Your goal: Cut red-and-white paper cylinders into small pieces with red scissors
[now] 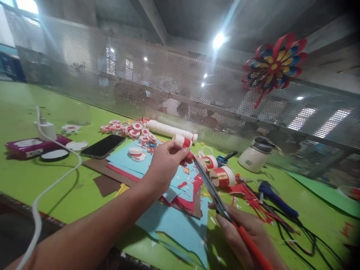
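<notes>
My left hand (pixel 163 165) is raised over the sheets, thumb and fingertips pinched on a small red paper piece (pixel 191 154). My right hand (pixel 250 228) grips red-handled scissors (pixel 210 187); their blades point up and away, with the tips at the red piece. Whether the blades touch it I cannot tell. Below lie light blue paper sheets (pixel 180 225), red and brown sheets and many small scraps. Beside the blades stand red-and-white paper rolls (pixel 223 176). A small white-and-red paper drum (pixel 135 152) sits on the blue sheets left of my left hand.
Several red-and-white paper discs (pixel 135 129) pile up behind a black phone (pixel 104 145). A white cable (pixel 53 183) crosses the left side near a purple box (pixel 25 146). At right are a blue glue gun (pixel 277 198), black cords and a white jug (pixel 253 157). Perforated panels line the back.
</notes>
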